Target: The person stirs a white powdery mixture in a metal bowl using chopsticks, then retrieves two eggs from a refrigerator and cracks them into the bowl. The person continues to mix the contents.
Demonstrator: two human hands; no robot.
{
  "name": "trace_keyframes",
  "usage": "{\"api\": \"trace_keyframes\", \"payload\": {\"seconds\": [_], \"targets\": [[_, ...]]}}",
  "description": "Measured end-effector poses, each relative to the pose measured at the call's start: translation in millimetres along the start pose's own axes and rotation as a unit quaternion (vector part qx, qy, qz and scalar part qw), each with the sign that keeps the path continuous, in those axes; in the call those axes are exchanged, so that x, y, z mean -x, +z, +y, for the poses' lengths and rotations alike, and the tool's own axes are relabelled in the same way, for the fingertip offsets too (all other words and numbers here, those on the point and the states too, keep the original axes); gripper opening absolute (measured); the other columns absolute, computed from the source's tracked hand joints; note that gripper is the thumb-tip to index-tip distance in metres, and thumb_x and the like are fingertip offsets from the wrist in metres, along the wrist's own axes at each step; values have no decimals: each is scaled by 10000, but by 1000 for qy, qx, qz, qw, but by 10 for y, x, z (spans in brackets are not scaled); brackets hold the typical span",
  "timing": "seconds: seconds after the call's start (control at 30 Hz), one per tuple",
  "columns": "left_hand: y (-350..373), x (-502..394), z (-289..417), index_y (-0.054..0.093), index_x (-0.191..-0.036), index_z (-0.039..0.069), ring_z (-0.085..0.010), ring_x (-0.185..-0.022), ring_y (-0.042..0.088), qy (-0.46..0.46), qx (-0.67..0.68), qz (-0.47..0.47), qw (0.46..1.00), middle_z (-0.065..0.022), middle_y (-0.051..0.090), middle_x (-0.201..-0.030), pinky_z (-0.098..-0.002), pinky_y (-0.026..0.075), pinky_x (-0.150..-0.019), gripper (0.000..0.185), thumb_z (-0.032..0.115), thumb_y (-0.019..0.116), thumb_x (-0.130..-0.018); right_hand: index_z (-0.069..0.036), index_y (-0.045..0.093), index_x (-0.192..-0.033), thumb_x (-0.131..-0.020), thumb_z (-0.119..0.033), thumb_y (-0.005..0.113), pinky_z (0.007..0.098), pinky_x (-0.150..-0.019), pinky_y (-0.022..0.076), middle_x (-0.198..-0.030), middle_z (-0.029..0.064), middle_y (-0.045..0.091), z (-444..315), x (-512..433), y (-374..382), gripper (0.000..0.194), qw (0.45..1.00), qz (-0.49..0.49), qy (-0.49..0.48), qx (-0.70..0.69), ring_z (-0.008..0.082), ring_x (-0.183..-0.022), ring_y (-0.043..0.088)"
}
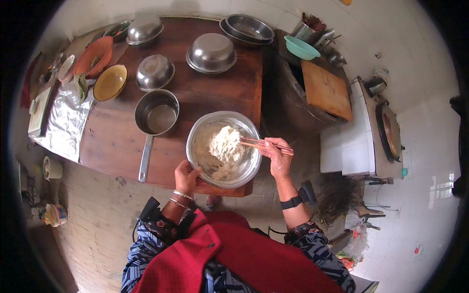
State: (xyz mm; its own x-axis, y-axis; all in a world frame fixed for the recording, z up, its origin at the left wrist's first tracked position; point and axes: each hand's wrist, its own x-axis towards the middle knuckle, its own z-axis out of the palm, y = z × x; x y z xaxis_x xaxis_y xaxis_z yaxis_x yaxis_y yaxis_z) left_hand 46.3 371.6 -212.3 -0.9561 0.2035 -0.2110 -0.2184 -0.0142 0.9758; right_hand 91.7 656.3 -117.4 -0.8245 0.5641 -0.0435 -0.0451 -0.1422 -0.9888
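Note:
A metal mixing bowl (189,154) sits at the front right corner of the wooden table (110,146). Inside it, a shaggy clump of wet dough (226,143) clings around the tips of wooden chopsticks (253,143), and more dough smears the bottom and walls. My right hand (279,155) grips the chopsticks from the bowl's right side. With thumb over the rim, my left hand (187,177) holds the bowl at its lower left edge. Left of the bowl stands a metal saucepan (157,113), its long handle towards me.
Behind are upturned metal bowls (211,51), a yellow bowl (110,82) and an orange basin (96,55). Foil sheeting (67,117) covers the left end. To the right, a large dark vat (293,95) bears a wooden board (325,89) and a turquoise basin (302,47). A tiled stove (351,139) stands beyond.

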Motion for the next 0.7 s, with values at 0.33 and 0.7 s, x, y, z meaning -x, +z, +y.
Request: {"api": "trace_keyframes", "payload": {"seconds": [0.33,0.7], "targets": [[52,87,262,558,-831,-15,-119,-658,596,-98,50,22,994,-25,583,-728,-248,507,-563,116,-77,610,-749,16,657,-964,-842,0,614,229,-756,471,-896,28,673,254,237,470,130,963,-171,-94,188,73,-813,579],[90,27,54,577,-847,7,-99,-648,559,-63,-2,-37,997,-10,569,-739,-243,483,-512,115,-47,640,-767,25,672,-917,-840,-31,638,228,-708,474,-827,43,674,-608,-148,280,101,919,-273,-92,268,67,-770,589]]}}
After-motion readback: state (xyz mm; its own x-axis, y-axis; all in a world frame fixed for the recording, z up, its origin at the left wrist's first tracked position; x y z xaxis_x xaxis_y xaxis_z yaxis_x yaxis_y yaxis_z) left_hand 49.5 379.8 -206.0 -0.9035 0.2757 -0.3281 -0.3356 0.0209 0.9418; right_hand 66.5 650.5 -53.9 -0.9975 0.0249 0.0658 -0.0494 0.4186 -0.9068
